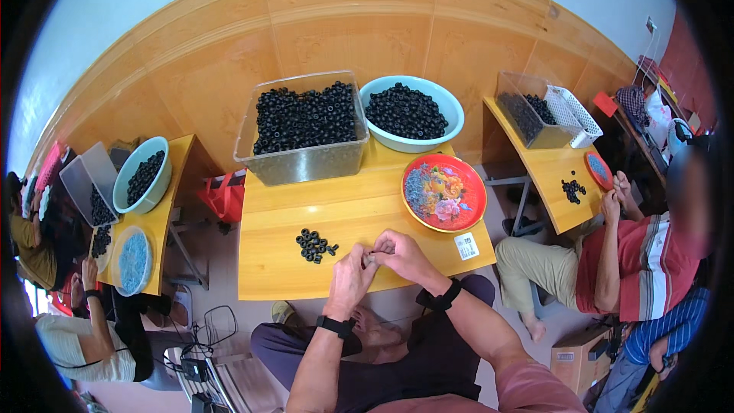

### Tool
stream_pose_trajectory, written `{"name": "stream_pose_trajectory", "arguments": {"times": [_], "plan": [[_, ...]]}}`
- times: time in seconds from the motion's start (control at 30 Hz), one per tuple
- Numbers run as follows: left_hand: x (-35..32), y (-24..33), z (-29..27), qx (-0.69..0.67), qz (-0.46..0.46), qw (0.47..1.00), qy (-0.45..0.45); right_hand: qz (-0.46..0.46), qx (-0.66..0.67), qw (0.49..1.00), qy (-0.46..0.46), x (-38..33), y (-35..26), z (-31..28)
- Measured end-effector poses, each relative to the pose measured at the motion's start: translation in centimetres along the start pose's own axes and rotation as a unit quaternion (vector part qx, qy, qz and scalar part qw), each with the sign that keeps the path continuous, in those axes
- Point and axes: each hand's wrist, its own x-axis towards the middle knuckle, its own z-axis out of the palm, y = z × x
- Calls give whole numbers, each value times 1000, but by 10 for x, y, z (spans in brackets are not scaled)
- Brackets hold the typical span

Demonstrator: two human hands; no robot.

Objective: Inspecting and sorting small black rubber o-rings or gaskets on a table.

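Close to the near edge of the yellow table (267, 218), my left hand (351, 278) and my right hand (403, 258) meet, fingertips pinched together. A tiny dark bit shows between them, but the fingers hide most of it. Just left of my hands lies a small loose group of black ring-like parts (313, 245). Right of them is a round red tray (479, 193) with a flower print, holding a heap of thin grey-blue pieces (417, 190) on its left side.
At the table's back stand a clear plastic bin (306, 170) and a light-blue basin (456, 116), both full of black parts. A white label (466, 246) lies at the right edge. Co-workers sit at a left table (159, 237) and a right table (547, 191).
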Motion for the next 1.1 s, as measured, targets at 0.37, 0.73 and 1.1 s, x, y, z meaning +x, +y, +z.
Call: {"name": "stream_pose_trajectory", "arguments": {"times": [0.37,0.73,1.1], "plan": [[7,-5,-1,-12,18,1000,-20,-88,-231,965,89,74,-110,-111],[1,-11,2,18,57,997,-38,-136,-369,904,-165,95,-77,9],[7,-3,-1,8,55,998,-44,-38,-398,897,-187,119,-46,55]]}}
